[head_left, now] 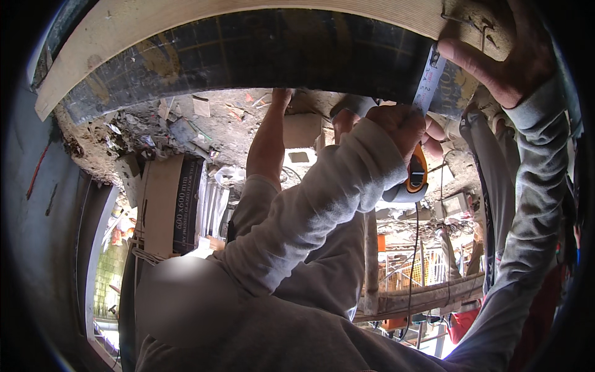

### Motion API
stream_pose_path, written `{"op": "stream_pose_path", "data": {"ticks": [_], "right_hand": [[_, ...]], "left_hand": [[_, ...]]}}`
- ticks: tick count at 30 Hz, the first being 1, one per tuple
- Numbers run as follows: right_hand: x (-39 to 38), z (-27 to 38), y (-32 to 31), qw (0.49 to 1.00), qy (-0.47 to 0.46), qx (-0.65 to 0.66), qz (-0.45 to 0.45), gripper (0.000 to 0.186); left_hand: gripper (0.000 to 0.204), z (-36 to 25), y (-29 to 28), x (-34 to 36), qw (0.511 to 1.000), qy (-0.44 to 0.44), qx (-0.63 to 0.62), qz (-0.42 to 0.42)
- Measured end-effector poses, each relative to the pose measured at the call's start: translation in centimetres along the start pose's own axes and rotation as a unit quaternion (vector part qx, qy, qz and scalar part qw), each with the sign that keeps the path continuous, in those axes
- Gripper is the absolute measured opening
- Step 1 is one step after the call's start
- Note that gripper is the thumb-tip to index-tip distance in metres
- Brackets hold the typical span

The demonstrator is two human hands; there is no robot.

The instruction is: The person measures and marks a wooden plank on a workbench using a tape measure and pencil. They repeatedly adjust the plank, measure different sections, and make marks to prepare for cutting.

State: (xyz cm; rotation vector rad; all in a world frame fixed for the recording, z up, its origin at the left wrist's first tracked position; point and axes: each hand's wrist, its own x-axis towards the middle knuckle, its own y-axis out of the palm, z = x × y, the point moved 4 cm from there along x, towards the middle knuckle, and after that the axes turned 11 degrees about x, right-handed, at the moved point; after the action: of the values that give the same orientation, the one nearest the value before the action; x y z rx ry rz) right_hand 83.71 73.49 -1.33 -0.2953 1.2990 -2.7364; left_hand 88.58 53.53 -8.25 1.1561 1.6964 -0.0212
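My left hand, in a long grey sleeve, grips an orange and grey tape measure case. Its pale blade runs up to a light wooden plank. My right hand presses the blade's upper end against the plank's right end, next to bent nails. A dark gridded panel sits just under the plank.
A co-worker stands close in front, one bare arm raised to the panel's lower edge. Rough debris-covered concrete lies at the left, with a cardboard box below it. Scaffold poles and cables fill the lower right.
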Motion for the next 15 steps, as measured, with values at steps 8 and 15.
{"op": "stream_pose_path", "data": {"ticks": [8, 15], "right_hand": [[-0.6, 0.0, -0.4, 1.000, 0.019, -0.012, 0.017, 0.079], [0.6, 0.1, 0.3, 1.000, -0.001, 0.012, 0.004, 0.075]], "left_hand": [[0.041, 0.4, 0.5, 0.8, 1.000, 0.011, -0.004, 0.028], [0.044, 0.0, -0.7, 0.0, 1.000, 0.007, 0.015, 0.009]]}}
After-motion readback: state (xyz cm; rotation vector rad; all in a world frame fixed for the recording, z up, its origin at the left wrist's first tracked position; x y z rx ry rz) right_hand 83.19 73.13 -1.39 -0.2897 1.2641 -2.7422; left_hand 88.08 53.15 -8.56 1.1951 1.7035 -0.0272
